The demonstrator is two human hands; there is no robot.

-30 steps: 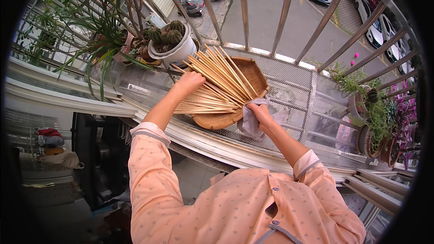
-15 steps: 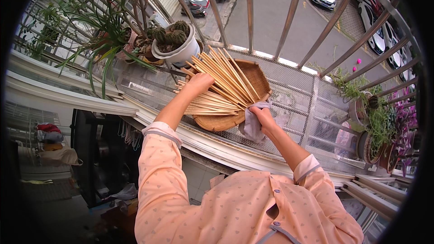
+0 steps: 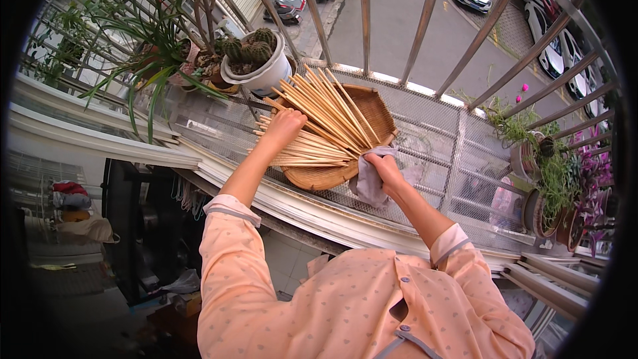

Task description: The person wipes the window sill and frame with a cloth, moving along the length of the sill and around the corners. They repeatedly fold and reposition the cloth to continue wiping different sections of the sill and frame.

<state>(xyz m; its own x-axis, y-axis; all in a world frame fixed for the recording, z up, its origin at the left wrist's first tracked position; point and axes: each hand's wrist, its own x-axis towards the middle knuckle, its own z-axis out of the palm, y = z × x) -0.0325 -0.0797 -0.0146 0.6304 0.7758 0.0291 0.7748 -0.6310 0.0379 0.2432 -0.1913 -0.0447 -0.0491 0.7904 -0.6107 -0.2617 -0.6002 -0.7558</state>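
Observation:
Many pale wooden chopsticks (image 3: 327,112) lie fanned out over a shallow woven bamboo basket (image 3: 369,101), their near right ends gathered together. My left hand (image 3: 286,127) is closed on some of the chopsticks at the left side of the fan; its fingertips are partly hidden. A crumpled grey cloth (image 3: 372,185) hangs from my right hand (image 3: 385,169), which grips it right beside the gathered ends. Whether the cloth wraps those ends cannot be made out.
The basket rests on a metal mesh ledge (image 3: 425,134) inside metal railing bars (image 3: 420,33). A white pot of cacti (image 3: 260,72) stands just beyond it on the left, near a long-leaved plant (image 3: 143,70). Potted plants (image 3: 557,189) line the right end. A window frame (image 3: 266,196) runs along the near side.
My left hand has shifted slightly left and nearer along the chopsticks. My right hand stays at the gathered ends with the cloth.

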